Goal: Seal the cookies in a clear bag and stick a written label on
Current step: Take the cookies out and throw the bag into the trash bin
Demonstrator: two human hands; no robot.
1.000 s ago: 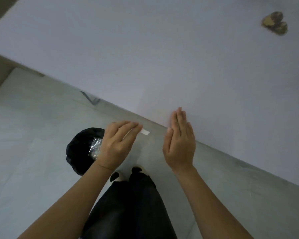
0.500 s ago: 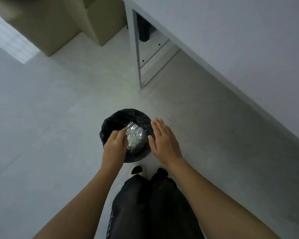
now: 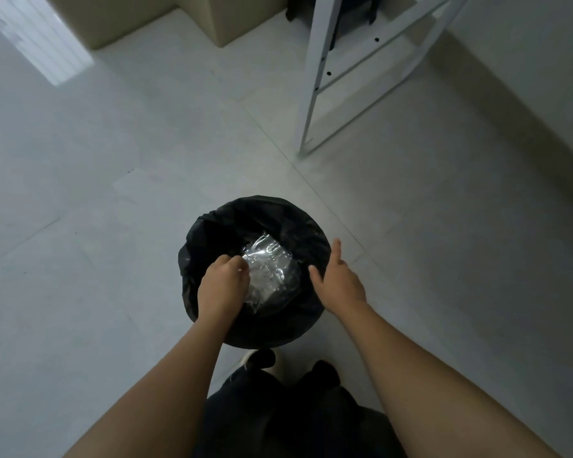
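Note:
I look down at the floor, where a round bin with a black liner [image 3: 212, 226] stands just in front of my feet. Crumpled clear plastic [image 3: 272, 262] lies inside it. My left hand [image 3: 220, 285] hovers over the bin's left half, fingers pinched together beside the plastic, and no strip shows between them. My right hand [image 3: 339, 280] is held flat and open above the bin's right rim, holding nothing. Neither the cookies nor the label are in view.
The white table frame leg [image 3: 311, 94] stands on the pale tiled floor behind the bin, with the table top's underside edge [image 3: 543, 61] at upper right. Beige boxes [image 3: 239, 18] sit at the top. My dark trousers and shoes [image 3: 262, 358] are below.
My view swung from the table top down to the floor bin. Both hands moved from the table edge to over the bin. The small white strip in my left fingers no longer shows.

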